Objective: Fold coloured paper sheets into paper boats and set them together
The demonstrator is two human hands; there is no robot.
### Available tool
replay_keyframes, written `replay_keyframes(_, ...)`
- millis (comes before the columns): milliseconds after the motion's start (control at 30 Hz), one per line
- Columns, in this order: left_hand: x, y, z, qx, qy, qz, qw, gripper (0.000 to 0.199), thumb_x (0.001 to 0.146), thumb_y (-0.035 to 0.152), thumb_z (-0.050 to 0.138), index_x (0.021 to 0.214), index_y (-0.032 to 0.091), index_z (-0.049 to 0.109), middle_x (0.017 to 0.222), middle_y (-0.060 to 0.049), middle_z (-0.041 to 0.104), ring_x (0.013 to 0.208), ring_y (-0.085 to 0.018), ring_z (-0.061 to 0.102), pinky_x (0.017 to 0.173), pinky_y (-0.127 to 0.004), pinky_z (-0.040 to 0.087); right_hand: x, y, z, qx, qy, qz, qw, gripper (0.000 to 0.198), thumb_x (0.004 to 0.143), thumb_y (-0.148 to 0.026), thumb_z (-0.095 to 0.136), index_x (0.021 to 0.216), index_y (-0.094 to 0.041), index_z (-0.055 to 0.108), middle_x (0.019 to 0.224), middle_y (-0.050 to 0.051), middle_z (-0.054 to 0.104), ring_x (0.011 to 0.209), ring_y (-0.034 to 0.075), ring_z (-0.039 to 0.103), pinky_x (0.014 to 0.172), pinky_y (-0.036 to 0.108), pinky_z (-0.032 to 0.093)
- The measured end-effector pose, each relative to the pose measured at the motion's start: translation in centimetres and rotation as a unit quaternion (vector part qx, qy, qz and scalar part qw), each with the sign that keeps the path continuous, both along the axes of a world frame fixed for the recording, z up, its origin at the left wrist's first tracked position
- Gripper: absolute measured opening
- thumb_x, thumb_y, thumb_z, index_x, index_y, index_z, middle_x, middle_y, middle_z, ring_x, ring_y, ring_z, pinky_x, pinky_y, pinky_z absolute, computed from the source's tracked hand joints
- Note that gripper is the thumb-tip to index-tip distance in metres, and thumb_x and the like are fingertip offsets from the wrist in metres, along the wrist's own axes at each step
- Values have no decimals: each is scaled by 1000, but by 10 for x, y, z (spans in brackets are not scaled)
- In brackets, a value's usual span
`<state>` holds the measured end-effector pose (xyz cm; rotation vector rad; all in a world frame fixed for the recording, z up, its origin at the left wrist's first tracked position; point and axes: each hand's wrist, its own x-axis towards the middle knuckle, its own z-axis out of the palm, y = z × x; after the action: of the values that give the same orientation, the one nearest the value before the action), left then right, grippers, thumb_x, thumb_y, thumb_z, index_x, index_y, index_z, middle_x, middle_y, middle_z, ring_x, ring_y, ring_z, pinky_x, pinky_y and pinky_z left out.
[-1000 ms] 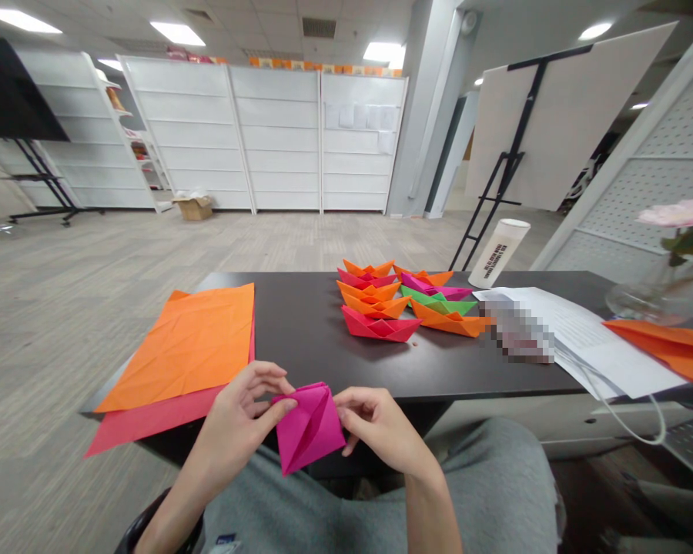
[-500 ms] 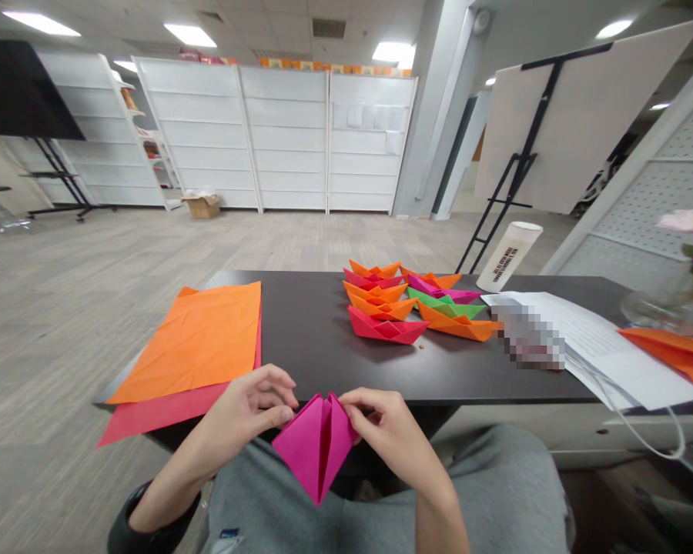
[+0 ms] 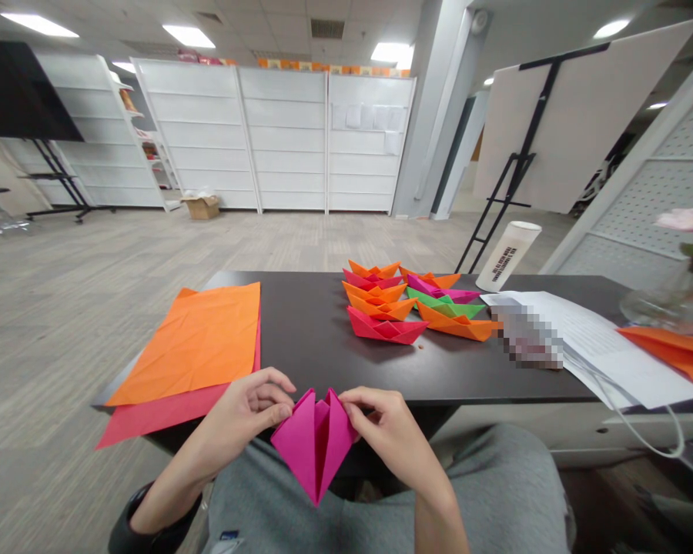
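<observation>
A folded piece of magenta paper (image 3: 300,446), diamond-shaped with its point downward, is held over my lap just off the table's front edge. Its upper layers stand apart, with a gap down the middle. My left hand (image 3: 257,404) pinches its upper left edge between thumb and fingers. At the upper right edge, my right hand (image 3: 381,423) grips the paper the same way. Beyond my hands, two rows of folded paper boats (image 3: 388,329) in orange, red, magenta and green stand on the table.
Left on the dark table (image 3: 300,338) lie orange sheets (image 3: 202,346) over a red sheet (image 3: 155,419) that overhangs the front edge. To the right are a white cylinder (image 3: 508,256), printed papers (image 3: 612,338), a white cable (image 3: 678,431) and a vase with a pink flower (image 3: 690,221).
The magenta paper's top has spread wider, its left upper point moving left and the middle gap opening. Both hands keep their hold and have barely moved.
</observation>
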<state>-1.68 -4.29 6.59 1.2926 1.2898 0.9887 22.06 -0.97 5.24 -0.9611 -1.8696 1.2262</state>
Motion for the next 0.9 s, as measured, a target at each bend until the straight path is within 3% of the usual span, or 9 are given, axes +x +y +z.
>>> replay_keyframes(167, 0, -3, 1, 42, 0, 33, 999, 21, 78, 34, 75, 88, 19, 62, 79, -1, 70, 78, -16, 66, 74, -26, 49, 0, 4, -2, 10, 11, -29, 999, 25, 95, -24, 53, 100, -23, 77, 88, 1, 75, 77, 17, 65, 63, 23, 48)
replay_keyframes(400, -1, -1, 0, 43, -35, 41, 998, 25, 77, 34, 77, 86, 20, 60, 75, 1, 68, 71, -15, 65, 67, -25, 50, -1, 5, -3, 14, 43, -87, 995, 26, 94, -30, 54, 102, -22, 77, 94, 4, 75, 84, 19, 68, 67, 25, 51)
replay_keyframes(667, 0, -2, -1, 42, -44, 35, 997, 26, 78, 34, 78, 85, 20, 58, 72, 2, 66, 69, -12, 63, 67, -23, 47, -5, 3, -5, 19, 61, -105, 992, 24, 94, -33, 54, 98, -21, 75, 94, 5, 74, 84, 18, 67, 67, 24, 52)
replay_keyframes(800, 1, -2, -1, 50, -60, 39, 996, 25, 82, 36, 74, 85, 21, 55, 74, 3, 65, 70, -12, 62, 66, -23, 47, -5, 4, -9, 11, 112, -126, 986, 22, 95, -34, 55, 110, -22, 66, 85, 2, 70, 75, 15, 65, 62, 22, 49)
replay_keyframes(900, 3, -3, -1, 71, -67, 35, 995, 24, 87, 38, 69, 83, 22, 52, 74, 4, 61, 68, -12, 60, 64, -22, 46, -4, 5, -10, 25, 122, -144, 982, 16, 95, -35, 56, 97, -21, 64, 81, 1, 67, 71, 14, 62, 58, 20, 46)
